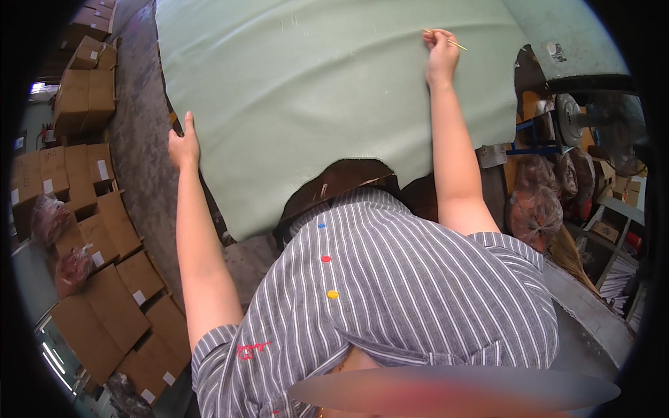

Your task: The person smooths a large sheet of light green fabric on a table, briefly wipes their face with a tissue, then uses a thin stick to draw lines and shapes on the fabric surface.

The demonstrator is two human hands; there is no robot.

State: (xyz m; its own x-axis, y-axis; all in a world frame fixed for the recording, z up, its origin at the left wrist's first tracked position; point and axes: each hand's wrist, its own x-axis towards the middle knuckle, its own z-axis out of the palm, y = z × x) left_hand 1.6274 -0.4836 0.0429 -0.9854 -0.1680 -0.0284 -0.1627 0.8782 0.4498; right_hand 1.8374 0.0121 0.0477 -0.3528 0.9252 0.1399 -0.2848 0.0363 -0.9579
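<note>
A large pale green leather sheet (313, 104) lies spread before me, with gentle ridges, a few short light marks and an uneven curved near edge. Around its left edge, my left hand (184, 145) is closed, thumb lying along the rim and the other fingers folded out of sight. Over the far right part of the sheet, my right hand (441, 61) pinches a slim gold-coloured pen (456, 44). Whether its tip touches the leather I cannot tell. Dark brown material (341, 177) shows beneath the sheet's curved near edge.
Cardboard boxes (104, 320) are stacked along the left, with clear plastic bags (73, 270) among them. To the right stand a fan (570, 120), filled plastic bags (536, 209) and a shelf (617, 237). A pale green surface (578, 42) continues at far right.
</note>
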